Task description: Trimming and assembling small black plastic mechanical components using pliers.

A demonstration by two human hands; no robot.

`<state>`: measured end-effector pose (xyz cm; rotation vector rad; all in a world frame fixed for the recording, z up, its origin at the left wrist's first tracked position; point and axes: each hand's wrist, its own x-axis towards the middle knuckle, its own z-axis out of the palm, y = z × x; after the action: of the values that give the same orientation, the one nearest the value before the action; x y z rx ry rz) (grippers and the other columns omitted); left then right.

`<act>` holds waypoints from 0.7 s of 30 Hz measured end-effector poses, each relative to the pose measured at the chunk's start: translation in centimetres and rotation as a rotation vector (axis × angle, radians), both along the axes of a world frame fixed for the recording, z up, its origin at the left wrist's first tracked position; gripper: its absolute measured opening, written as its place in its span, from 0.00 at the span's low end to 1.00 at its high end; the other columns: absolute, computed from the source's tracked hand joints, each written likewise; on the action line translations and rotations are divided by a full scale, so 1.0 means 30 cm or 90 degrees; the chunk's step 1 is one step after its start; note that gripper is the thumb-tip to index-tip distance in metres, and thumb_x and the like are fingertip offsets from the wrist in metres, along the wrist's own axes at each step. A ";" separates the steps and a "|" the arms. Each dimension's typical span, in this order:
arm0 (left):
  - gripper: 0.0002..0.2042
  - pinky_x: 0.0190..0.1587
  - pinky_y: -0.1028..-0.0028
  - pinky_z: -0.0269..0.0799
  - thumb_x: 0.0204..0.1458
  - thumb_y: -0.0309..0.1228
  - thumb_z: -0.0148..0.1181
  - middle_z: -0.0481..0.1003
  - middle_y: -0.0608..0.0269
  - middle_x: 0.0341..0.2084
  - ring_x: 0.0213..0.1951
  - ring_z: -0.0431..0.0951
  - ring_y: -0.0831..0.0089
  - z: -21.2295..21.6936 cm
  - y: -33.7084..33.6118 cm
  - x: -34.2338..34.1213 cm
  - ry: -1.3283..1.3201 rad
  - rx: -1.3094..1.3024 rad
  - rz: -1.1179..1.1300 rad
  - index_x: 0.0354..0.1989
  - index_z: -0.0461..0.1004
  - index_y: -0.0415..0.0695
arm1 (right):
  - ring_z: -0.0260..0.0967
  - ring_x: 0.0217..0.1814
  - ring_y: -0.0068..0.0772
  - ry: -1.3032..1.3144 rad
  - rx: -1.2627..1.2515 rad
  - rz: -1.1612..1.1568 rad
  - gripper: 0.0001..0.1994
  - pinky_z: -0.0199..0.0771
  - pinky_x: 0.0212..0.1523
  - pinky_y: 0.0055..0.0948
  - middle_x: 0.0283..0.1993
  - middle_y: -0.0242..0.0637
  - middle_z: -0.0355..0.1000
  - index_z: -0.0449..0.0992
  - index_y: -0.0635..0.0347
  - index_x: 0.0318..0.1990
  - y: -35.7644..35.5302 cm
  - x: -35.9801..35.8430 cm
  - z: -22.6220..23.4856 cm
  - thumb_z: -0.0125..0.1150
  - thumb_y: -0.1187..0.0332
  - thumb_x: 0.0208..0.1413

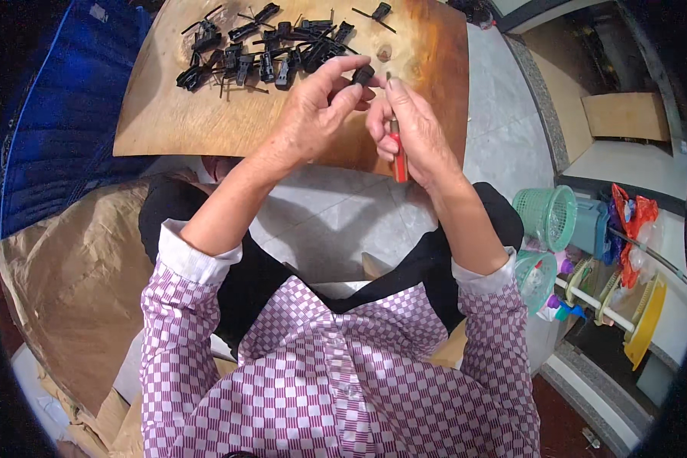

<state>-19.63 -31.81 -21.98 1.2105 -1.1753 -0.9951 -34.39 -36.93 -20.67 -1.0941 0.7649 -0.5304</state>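
Note:
Between the thumb and fingers of my left hand (324,103) is a small black plastic part (363,75), held over the right half of a wooden board (206,130). My right hand (416,126) is closed round a small tool with a red handle (400,159). The handle points back toward me, and the tool's narrow front end shows near my thumb tip, close to the black part. Its exact kind cannot be made out. A loose pile of similar black plastic parts (282,53) with thin prongs lies beyond my left hand, and a single black part (381,11) lies apart at the far right.
A blue padded sheet (69,114) stands at the left, above brown paper (84,282). To the right are green plastic baskets (546,214), a blue bin (590,227), red plastic bags (640,229) and a yellow plastic piece (645,324). Grey floor tiles (504,114) lie beside the board.

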 end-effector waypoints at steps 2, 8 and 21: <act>0.16 0.38 0.77 0.70 0.54 0.24 0.49 0.74 0.60 0.30 0.33 0.73 0.77 0.008 0.003 0.002 0.091 0.019 0.001 0.52 0.66 0.40 | 0.48 0.13 0.14 -0.032 0.075 0.030 0.18 0.51 0.13 0.14 0.20 0.31 0.61 0.61 0.60 0.46 0.011 0.001 0.005 0.40 0.53 0.62; 0.15 0.38 0.78 0.69 0.54 0.24 0.48 0.74 0.60 0.31 0.34 0.73 0.78 0.015 0.001 0.001 -0.022 0.041 0.011 0.52 0.66 0.40 | 0.48 0.13 0.14 -0.050 0.102 0.060 0.18 0.51 0.14 0.14 0.21 0.31 0.60 0.55 0.57 0.51 0.021 0.014 0.022 0.40 0.55 0.63; 0.16 0.26 0.84 0.64 0.56 0.27 0.47 0.71 0.68 0.26 0.25 0.67 0.85 -0.006 -0.013 -0.026 -0.104 -0.030 0.014 0.54 0.65 0.44 | 0.47 0.12 0.14 -0.021 0.100 0.032 0.16 0.52 0.13 0.15 0.19 0.28 0.59 0.55 0.56 0.50 0.027 0.010 0.025 0.42 0.56 0.62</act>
<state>-20.40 -32.19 -22.16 1.2828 -1.3040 -0.8596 -34.10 -36.12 -19.93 -0.9543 0.7355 -0.4378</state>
